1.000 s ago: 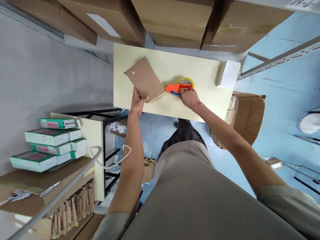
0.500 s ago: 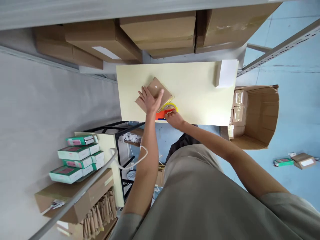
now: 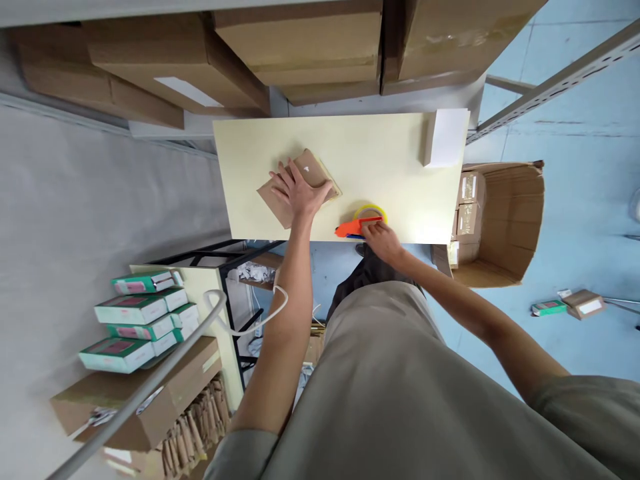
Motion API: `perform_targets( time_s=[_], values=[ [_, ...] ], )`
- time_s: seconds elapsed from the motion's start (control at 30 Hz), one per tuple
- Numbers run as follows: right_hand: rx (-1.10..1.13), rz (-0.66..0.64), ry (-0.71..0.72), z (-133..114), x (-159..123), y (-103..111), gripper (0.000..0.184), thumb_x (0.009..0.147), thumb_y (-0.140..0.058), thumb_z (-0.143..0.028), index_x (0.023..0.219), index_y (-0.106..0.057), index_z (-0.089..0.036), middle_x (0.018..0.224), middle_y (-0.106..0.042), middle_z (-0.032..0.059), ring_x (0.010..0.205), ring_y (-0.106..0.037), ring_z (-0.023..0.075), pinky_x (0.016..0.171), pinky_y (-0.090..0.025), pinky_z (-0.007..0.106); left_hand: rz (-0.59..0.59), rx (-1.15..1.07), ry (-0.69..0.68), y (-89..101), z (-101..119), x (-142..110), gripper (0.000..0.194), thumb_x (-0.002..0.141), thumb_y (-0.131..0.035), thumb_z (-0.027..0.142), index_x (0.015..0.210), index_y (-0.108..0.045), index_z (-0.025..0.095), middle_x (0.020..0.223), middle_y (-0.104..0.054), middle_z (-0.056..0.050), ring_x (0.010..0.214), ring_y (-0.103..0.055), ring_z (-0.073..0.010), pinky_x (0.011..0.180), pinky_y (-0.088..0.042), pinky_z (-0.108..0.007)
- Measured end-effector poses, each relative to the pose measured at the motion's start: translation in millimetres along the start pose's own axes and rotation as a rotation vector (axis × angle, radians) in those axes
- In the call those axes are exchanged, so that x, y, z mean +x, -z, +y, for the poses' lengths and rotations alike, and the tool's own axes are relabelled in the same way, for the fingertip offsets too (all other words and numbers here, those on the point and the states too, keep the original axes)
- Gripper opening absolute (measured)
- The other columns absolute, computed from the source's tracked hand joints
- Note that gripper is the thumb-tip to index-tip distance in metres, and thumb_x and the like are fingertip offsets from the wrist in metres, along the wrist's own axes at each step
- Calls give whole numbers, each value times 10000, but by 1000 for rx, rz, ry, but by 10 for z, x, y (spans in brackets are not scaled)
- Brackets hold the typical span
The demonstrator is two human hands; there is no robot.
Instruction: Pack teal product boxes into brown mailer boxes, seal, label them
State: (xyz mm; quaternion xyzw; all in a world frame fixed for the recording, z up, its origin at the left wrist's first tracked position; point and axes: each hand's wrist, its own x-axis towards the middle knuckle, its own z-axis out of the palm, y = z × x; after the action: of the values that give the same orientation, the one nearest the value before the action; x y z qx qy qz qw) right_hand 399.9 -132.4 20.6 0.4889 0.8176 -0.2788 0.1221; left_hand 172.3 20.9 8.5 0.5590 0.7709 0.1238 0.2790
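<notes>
A small brown cardboard box (image 3: 314, 171) lies at a slant on the left half of the pale tabletop (image 3: 385, 147). My left hand (image 3: 303, 195) rests on it with the fingers spread and the thumb along its right side. Close to the table's front edge, my right hand (image 3: 382, 239) is closed around an orange tape dispenser (image 3: 352, 228) carrying a roll of yellow tape (image 3: 372, 211). A gap of bare tabletop separates the dispenser from the box.
A white block-like stack (image 3: 446, 138) stands at the table's far right corner. Large cartons (image 3: 310, 57) fill the shelf behind. An open carton (image 3: 513, 227) with small boxes inside is on the right. Green-and-white boxes (image 3: 129, 310) are piled at left, near a grey pole (image 3: 150, 387).
My right hand has drawn the tape dispenser rightward, away from the cardboard box. My left hand stays on the box. The whole view has shifted slightly.
</notes>
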Motion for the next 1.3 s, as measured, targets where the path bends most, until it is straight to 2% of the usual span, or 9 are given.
perform_targets(
  time_s=[0.13,0.27,0.43,0.67,0.77,0.83,0.93,1.13,1.3],
  values=[
    [-40,82,-133,601,-170,61,459,1090,-466,-202,1489,-524,17,1304,-745,302,1204,-699,380,1169,-414,519,-44,-46,1,10,-17,-2,1249,729,-853,358,1790,-206,234,1891,-82,-113,1673,293,-446,1323,194,-730],
    [-73,140,-151,716,198,257,457,1106,-414,-202,1490,-502,29,1247,-765,272,1160,-713,361,1166,-408,519,-73,-69,-50,59,-60,-65,1242,705,-879,332,1771,-248,244,1889,-78,-126,1678,280,-451,1308,209,-741],
    [-105,85,-31,337,643,383,477,1065,-298,-72,1462,-540,36,1281,-760,266,1172,-702,327,1187,-384,476,-131,-57,-118,177,-143,-277,1195,685,-897,267,1738,-332,253,1886,-113,-115,1698,244,-430,1342,184,-708],
    [-88,-14,170,-454,701,110,501,1062,-267,-45,1444,-585,10,1305,-767,261,1165,-710,310,1174,-390,457,-186,-89,-193,305,-297,-733,907,779,-833,207,1614,-497,316,1882,-165,-29,1724,176,-357,1387,137,-661],
    [-94,-19,221,-595,684,31,517,1068,-252,-45,1458,-587,9,1318,-761,263,1158,-712,308,1159,-402,453,-165,-82,-189,315,-331,-865,741,836,-770,198,1537,-557,311,1881,-171,-10,1734,139,-341,1382,146,-671],
    [-89,-20,255,-524,630,31,536,1073,-245,-47,1500,-564,5,1318,-761,255,1174,-706,307,1187,-385,461,-162,-72,-189,316,-330,-911,657,853,-744,196,1483,-592,302,1881,-170,-2,1737,131,-327,1388,148,-660],
    [-83,-43,256,-211,474,86,534,1083,-268,-57,1544,-534,-18,1322,-767,226,1216,-692,297,1245,-332,481,-173,-77,-183,322,-308,-939,583,865,-739,206,1429,-617,289,1882,-168,6,1739,135,-311,1401,138,-631],
    [-117,-16,89,479,266,277,457,1136,-348,-144,1518,-491,61,1301,-761,279,1234,-683,308,1221,-314,481,-176,-114,-186,311,-298,-944,587,879,-721,212,1452,-604,263,1885,-155,11,1741,141,-298,1403,151,-600],
    [-93,56,22,465,568,459,511,1128,-448,-282,1519,-485,46,1281,-778,267,1204,-685,349,1217,-321,533,-178,-79,-194,272,-310,-939,695,825,-778,241,1493,-591,283,1886,-140,14,1733,160,-305,1410,150,-600]
  ],
)
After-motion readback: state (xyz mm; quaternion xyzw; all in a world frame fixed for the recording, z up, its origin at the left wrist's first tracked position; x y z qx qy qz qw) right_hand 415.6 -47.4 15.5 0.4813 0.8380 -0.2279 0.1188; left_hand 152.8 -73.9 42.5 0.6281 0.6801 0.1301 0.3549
